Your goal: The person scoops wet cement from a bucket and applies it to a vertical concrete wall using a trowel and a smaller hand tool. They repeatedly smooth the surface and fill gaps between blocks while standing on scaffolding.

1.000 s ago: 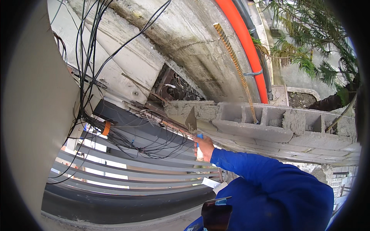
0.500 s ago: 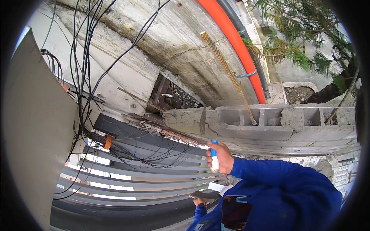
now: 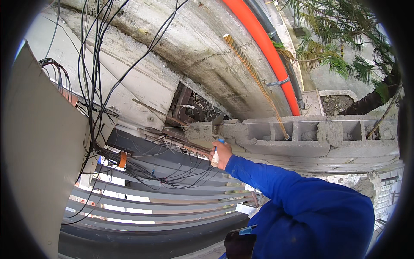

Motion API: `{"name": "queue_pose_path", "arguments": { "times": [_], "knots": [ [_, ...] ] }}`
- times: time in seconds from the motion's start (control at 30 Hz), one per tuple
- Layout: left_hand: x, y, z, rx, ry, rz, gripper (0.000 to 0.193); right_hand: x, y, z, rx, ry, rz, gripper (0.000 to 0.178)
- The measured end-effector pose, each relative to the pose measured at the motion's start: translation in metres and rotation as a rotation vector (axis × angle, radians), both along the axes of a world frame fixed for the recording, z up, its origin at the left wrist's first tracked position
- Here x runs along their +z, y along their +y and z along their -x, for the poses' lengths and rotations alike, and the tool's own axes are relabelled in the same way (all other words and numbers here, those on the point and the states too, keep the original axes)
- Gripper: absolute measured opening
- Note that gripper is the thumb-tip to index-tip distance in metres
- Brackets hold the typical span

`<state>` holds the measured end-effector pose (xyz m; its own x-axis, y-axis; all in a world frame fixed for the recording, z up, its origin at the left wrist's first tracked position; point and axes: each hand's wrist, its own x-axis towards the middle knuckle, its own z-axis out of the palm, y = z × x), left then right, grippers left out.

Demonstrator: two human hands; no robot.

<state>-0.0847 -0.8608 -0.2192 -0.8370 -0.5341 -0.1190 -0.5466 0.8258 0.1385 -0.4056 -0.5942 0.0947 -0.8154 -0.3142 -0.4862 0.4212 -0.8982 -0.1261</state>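
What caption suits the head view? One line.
Right hand grips a white-handled tool at the end of a concrete block course.

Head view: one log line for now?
right hand | grips blue-white tool handle | at end of concrete block wall | left hand not in view

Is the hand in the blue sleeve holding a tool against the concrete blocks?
Yes: the hand grips a tool with a blue and white handle at the edge of the grey hollow concrete blocks.

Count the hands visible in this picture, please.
1. The right hand, in a blue sleeve, has its grip on a blue-and-white tool handle at the left end of the concrete block wall. The left hand is out of view.
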Motion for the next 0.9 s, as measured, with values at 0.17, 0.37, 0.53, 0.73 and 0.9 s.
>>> {"name": "queue_pose_path", "arguments": {
  "times": [0.17, 0.37, 0.53, 0.73, 0.9],
  "knots": [
    [0.005, -0.002, 0.001, 0.048, -0.034, -0.004, 0.029, 0.008, 0.073, -0.072, 0.004, -0.003, 0.017, 0.015],
    [0.010, 0.001, 0.022, 0.083, 0.005, -0.028, 0.026, 0.021, 0.101, -0.114, 0.119, 0.128, -0.088, 0.017],
    [0.013, 0.014, 0.054, 0.118, 0.208, -0.160, 0.023, -0.011, 0.129, -0.112, 0.273, 0.148, -0.151, 0.014],
    [0.006, 0.034, 0.151, -0.343, 0.071, -0.380, 0.035, 0.001, 0.213, -0.143, 0.181, 0.243, -0.183, 0.015],
    [-0.018, 0.181, 0.177, -0.877, -0.326, -0.580, 0.041, -0.050, 0.295, -0.166, 0.204, 0.651, -0.732, 0.035]
  ]
}}
